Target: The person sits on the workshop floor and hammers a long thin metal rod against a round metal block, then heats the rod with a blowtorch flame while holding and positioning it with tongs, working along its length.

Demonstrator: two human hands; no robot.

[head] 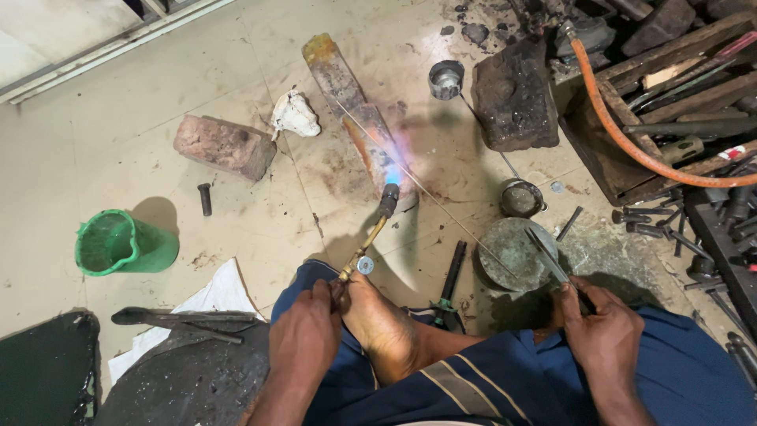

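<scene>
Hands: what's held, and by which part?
Left hand grips the brass torch at its rear handle end. Right hand holds the thin filler rod at its near end.

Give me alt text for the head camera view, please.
A seated person's left hand aims a lit brass torch, blue flame on a rusty metal bar on the floor, while the right hand holds pliers and a thin rod.

Single head view, steeply downward, close over lap and floor (158,142).
</scene>
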